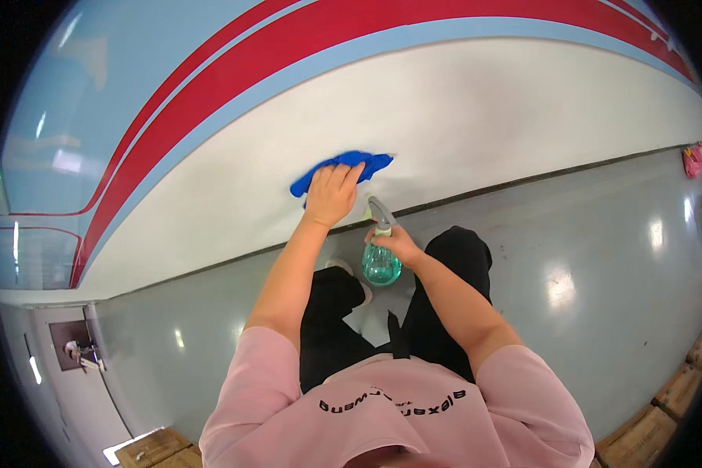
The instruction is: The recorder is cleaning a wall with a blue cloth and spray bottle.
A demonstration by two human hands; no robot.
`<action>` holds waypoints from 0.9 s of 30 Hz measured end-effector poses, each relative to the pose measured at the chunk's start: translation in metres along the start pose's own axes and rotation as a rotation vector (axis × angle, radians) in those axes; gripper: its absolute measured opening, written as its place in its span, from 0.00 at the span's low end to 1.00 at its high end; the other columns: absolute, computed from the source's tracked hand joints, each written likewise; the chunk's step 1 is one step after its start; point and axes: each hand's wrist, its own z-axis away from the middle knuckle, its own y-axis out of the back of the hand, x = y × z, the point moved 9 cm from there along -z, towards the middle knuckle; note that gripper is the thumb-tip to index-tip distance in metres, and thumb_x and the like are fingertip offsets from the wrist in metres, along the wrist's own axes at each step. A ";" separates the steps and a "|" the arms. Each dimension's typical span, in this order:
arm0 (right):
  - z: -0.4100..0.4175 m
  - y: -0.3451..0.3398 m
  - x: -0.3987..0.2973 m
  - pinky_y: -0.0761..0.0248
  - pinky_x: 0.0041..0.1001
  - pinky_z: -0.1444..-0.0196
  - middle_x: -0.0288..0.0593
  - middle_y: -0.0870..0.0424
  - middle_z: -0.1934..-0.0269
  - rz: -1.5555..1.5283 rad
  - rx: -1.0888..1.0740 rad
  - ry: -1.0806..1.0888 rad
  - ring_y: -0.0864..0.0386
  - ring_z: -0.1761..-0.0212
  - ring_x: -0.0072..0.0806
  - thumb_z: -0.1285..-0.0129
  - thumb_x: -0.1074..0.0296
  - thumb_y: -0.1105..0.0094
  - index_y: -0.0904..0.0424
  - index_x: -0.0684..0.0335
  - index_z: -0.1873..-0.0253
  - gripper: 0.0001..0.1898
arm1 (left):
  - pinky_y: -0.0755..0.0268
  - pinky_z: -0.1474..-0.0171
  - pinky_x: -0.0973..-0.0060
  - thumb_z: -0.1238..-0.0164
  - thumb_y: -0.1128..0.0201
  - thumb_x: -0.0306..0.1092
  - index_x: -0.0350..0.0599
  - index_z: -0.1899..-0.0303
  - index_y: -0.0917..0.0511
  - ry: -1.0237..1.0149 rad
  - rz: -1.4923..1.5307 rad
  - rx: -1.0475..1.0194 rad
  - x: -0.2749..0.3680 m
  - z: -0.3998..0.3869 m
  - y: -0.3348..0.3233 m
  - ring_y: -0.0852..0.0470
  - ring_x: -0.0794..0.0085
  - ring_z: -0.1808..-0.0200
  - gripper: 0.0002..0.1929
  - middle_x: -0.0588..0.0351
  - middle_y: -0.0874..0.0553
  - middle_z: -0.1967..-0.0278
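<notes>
My left hand [333,192] presses a crumpled blue cloth [351,159] flat against the white lower part of a painted wall [474,111]. Part of the cloth is hidden under the palm and fingers. Lower and to the right, my right hand [399,244] grips the neck of a clear spray bottle [381,266] with green liquid inside. The bottle's grey and pale spray head [381,212] is close to the foot of the wall, apart from the cloth.
Red stripes [257,70] and light blue paint cover the upper wall. Grey glossy floor [561,245] meets it along a dark baseboard [503,186]. Wooden crates [637,439] stand at the lower right, with another wooden box [152,450] lower left. A pink bag [692,162] lies far right.
</notes>
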 end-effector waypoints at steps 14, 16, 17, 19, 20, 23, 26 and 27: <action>0.002 0.004 -0.001 0.35 0.28 0.56 0.43 0.21 0.64 0.048 0.030 -0.035 0.25 0.61 0.29 0.52 0.62 0.42 0.24 0.63 0.58 0.16 | 0.39 0.51 0.71 0.49 0.47 0.30 0.56 0.54 0.23 -0.406 -0.299 0.109 0.031 -0.112 0.025 0.30 0.73 0.59 0.18 0.67 0.25 0.54; 0.004 0.002 -0.003 0.35 0.29 0.54 0.45 0.21 0.62 0.140 0.000 -0.031 0.25 0.59 0.32 0.53 0.61 0.42 0.25 0.62 0.54 0.19 | 0.40 0.48 0.69 0.47 0.49 0.30 0.52 0.48 0.27 -0.497 -0.161 -0.168 0.038 -0.077 -0.024 0.30 0.71 0.54 0.21 0.63 0.25 0.51; 0.005 0.012 0.005 0.34 0.30 0.52 0.47 0.21 0.60 0.316 0.083 -0.144 0.24 0.57 0.35 0.53 0.60 0.42 0.27 0.62 0.51 0.23 | 0.41 0.46 0.68 0.46 0.50 0.29 0.50 0.45 0.30 -0.527 -0.078 -0.222 0.044 -0.055 -0.040 0.30 0.68 0.51 0.23 0.61 0.26 0.49; 0.006 0.008 -0.002 0.35 0.31 0.51 0.49 0.22 0.58 0.368 0.044 -0.066 0.25 0.54 0.38 0.54 0.58 0.42 0.29 0.61 0.49 0.26 | 0.45 0.38 0.66 0.45 0.52 0.27 0.46 0.40 0.37 -0.541 0.049 -0.609 0.050 -0.004 -0.085 0.34 0.65 0.42 0.26 0.58 0.31 0.42; 0.008 0.013 0.002 0.35 0.32 0.49 0.51 0.22 0.55 0.502 0.083 -0.138 0.25 0.52 0.41 0.55 0.56 0.42 0.31 0.60 0.46 0.29 | 0.50 0.35 0.68 0.44 0.53 0.27 0.46 0.39 0.37 -0.494 0.024 -0.768 0.048 0.015 -0.101 0.37 0.69 0.39 0.26 0.60 0.33 0.40; 0.011 0.016 0.008 0.35 0.34 0.49 0.51 0.23 0.55 0.599 0.074 -0.214 0.27 0.51 0.44 0.56 0.53 0.43 0.31 0.59 0.46 0.30 | 0.52 0.33 0.71 0.43 0.54 0.26 0.47 0.38 0.40 -0.461 -0.017 -0.631 0.053 0.002 -0.090 0.40 0.73 0.37 0.27 0.62 0.39 0.36; 0.009 0.006 0.006 0.35 0.34 0.50 0.51 0.23 0.55 0.508 -0.016 -0.145 0.26 0.51 0.44 0.57 0.51 0.43 0.31 0.58 0.45 0.31 | 0.51 0.35 0.72 0.44 0.53 0.26 0.53 0.39 0.38 -0.415 -0.116 -0.429 0.056 -0.068 -0.053 0.38 0.75 0.37 0.28 0.64 0.39 0.36; 0.008 0.011 0.011 0.35 0.34 0.50 0.51 0.23 0.55 0.546 0.025 -0.209 0.26 0.51 0.44 0.57 0.51 0.43 0.31 0.58 0.45 0.31 | 0.50 0.37 0.72 0.45 0.52 0.26 0.55 0.39 0.37 -0.442 -0.218 -0.364 0.063 -0.094 -0.039 0.37 0.76 0.38 0.28 0.64 0.38 0.36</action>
